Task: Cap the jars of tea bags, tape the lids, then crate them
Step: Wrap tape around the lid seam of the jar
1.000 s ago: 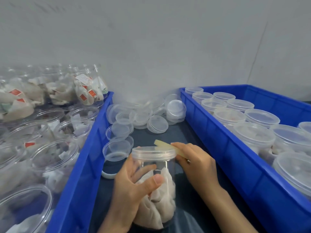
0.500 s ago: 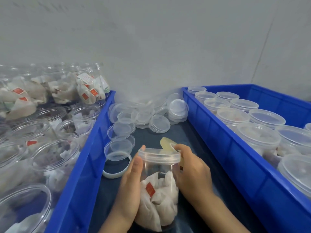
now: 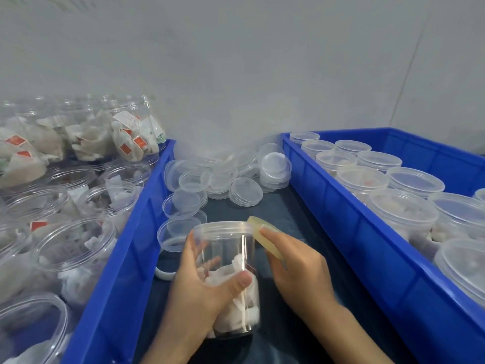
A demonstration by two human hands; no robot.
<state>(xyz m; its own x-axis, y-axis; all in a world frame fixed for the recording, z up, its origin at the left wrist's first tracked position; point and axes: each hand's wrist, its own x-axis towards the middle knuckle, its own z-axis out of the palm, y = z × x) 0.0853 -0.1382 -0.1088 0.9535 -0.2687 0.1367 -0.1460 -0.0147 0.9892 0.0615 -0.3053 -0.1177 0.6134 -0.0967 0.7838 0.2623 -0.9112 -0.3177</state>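
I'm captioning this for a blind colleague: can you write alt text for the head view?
A left hand grips a capped clear jar of tea bags while the right hand holds a tape roll at its lid, between two blue crates of jars.

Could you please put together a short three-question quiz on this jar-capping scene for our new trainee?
1. True or false: the clear plastic jar of tea bags in the left hand already wears its lid.
2. What does the right hand hold against the jar's rim?
A. a marker
B. a yellowish roll of tape
C. a spoon
3. Which blue plastic crate holds capped jars, the left or the right?

Key: 1 true; 2 B; 3 the right.
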